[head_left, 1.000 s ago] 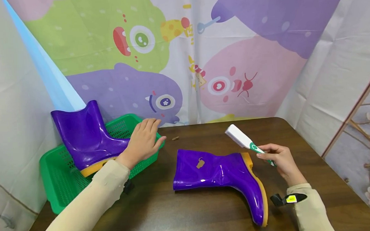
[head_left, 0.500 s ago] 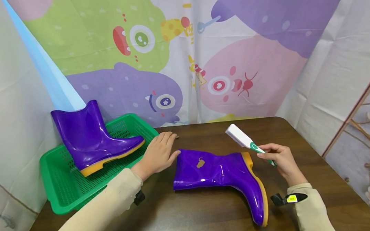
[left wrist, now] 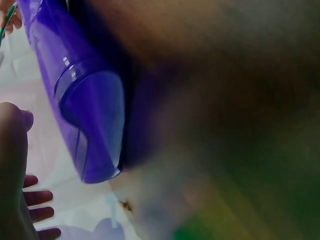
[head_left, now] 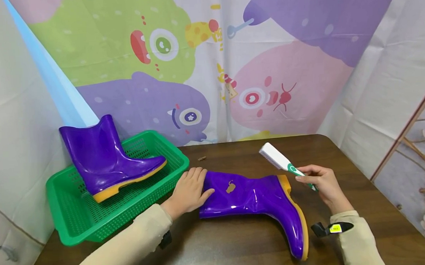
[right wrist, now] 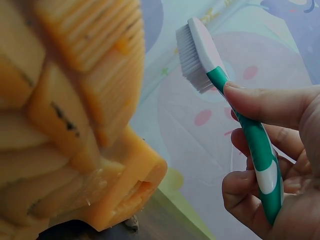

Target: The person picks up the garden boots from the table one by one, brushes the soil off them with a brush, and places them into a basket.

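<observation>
A purple rain boot (head_left: 254,198) lies on its side on the table, its yellow sole to the right and a brown smear (head_left: 230,186) on its shaft. My left hand (head_left: 188,192) is at the boot's open top, fingers extended. The left wrist view shows a gap between this hand (left wrist: 12,160) and the boot's rim (left wrist: 92,175). Right of the boot, my right hand (head_left: 323,187) holds a white-and-green brush (head_left: 275,155) by its handle, bristles facing left. In the right wrist view, thumb and fingers wrap the brush handle (right wrist: 257,145), apart from the ridged sole (right wrist: 90,100).
At the left stands a green plastic basket (head_left: 57,210) with a second purple boot (head_left: 96,161) upright in it, toe to the right. A small brown crumb (head_left: 202,158) lies near the table's (head_left: 231,242) back edge. A printed cloth (head_left: 288,77) hangs behind.
My left hand has moved from over the basket, right and toward me, to the lying boot's top. The right hand and the brush have stayed in place.
</observation>
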Motion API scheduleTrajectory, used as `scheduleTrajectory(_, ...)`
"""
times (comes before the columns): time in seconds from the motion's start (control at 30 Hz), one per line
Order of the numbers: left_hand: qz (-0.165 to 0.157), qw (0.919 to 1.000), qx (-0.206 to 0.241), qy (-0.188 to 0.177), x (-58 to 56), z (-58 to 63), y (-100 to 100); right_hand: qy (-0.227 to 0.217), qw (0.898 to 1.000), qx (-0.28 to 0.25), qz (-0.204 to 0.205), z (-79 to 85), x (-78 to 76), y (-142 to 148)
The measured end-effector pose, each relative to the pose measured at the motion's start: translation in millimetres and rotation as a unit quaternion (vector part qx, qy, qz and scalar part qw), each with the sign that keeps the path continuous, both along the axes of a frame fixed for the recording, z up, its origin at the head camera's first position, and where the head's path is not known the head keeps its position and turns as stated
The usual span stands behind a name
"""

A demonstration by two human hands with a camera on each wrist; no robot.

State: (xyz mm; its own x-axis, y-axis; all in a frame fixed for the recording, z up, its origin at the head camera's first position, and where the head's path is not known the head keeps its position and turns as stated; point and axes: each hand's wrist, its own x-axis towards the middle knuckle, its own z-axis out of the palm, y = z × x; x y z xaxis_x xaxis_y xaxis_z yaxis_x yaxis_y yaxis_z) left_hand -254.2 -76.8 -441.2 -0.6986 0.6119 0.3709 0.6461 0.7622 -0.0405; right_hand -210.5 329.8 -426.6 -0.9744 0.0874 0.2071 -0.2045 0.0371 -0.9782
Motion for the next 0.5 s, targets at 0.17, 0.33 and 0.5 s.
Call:
scheduleTrajectory(0.17, 0.046, 0.9981, -0.017, -0.037, 2.9, -10.3, 2.0, 0.001, 1.000, 0.000, -0.001, -0.3, -0.1, 0.5)
scheduleTrajectory(0.33, 0.076, 0.9929, -0.041, -0.082, 6.6, -16.4, 2.8, 0.001, 1.000, -0.003, -0.001, -0.7, 0.1, 0.2)
scheduleTrajectory(0.5, 0.086, 0.9890, -0.051, -0.109, 8.8, -21.2, 4.8, 0.001, 1.000, -0.005, -0.002, -0.6, -0.1, -0.2)
